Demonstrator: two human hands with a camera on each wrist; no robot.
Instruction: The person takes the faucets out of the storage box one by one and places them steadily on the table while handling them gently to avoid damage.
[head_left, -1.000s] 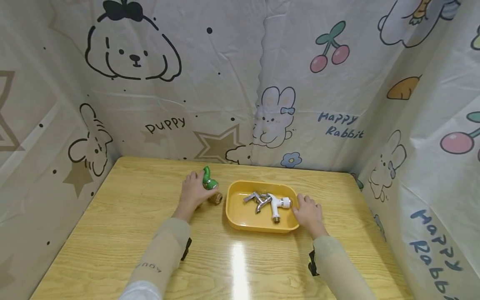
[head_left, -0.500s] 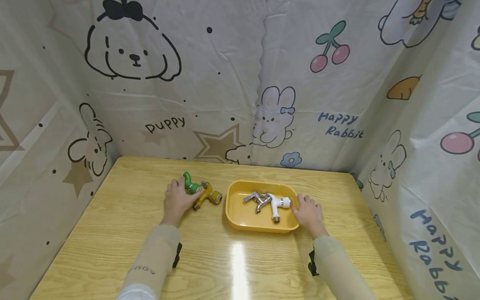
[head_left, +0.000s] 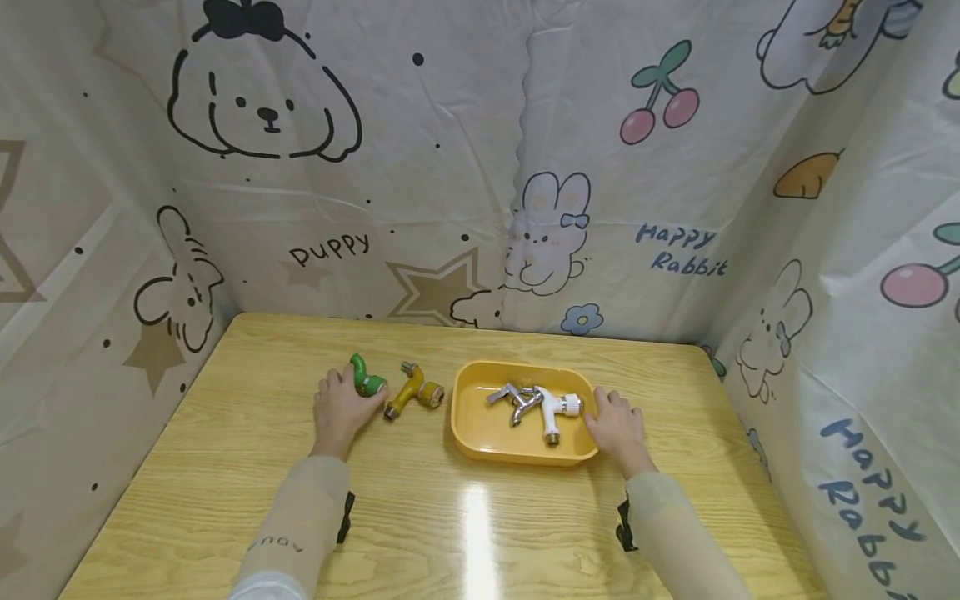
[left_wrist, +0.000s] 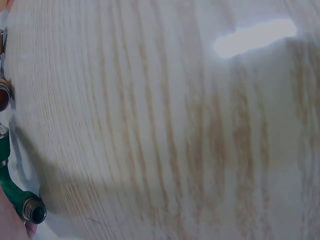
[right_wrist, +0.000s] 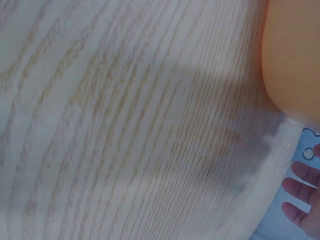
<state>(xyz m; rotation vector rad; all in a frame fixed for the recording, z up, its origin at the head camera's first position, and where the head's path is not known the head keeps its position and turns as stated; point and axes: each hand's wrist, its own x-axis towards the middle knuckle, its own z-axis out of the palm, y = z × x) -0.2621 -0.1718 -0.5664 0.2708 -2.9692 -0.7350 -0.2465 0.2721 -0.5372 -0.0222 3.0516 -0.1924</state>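
Note:
At the left of the table my left hand point(head_left: 339, 410) grips a green faucet point(head_left: 369, 383). The threaded end of this green faucet point(left_wrist: 20, 200) shows at the left edge of the left wrist view. A yellow faucet point(head_left: 411, 392) lies between that hand and the yellow tray point(head_left: 517, 457). Inside the tray are a silver faucet point(head_left: 525, 408) and a white faucet point(head_left: 552, 410). My right hand point(head_left: 618, 427) is at the tray's right rim, and its thumb side touches there. In the right wrist view the right fingers point(right_wrist: 300, 190) look extended and spread beside the tray's orange-looking wall point(right_wrist: 295, 60).
The wooden table point(head_left: 420, 517) ends at its back edge against a printed curtain point(head_left: 450, 167), which also hangs at both sides. A bright reflection lies on the tabletop in front of the tray.
My left hand has moved left with the green faucet, away from the yellow one, which is now fully in sight. The right hand and tray stay where they were.

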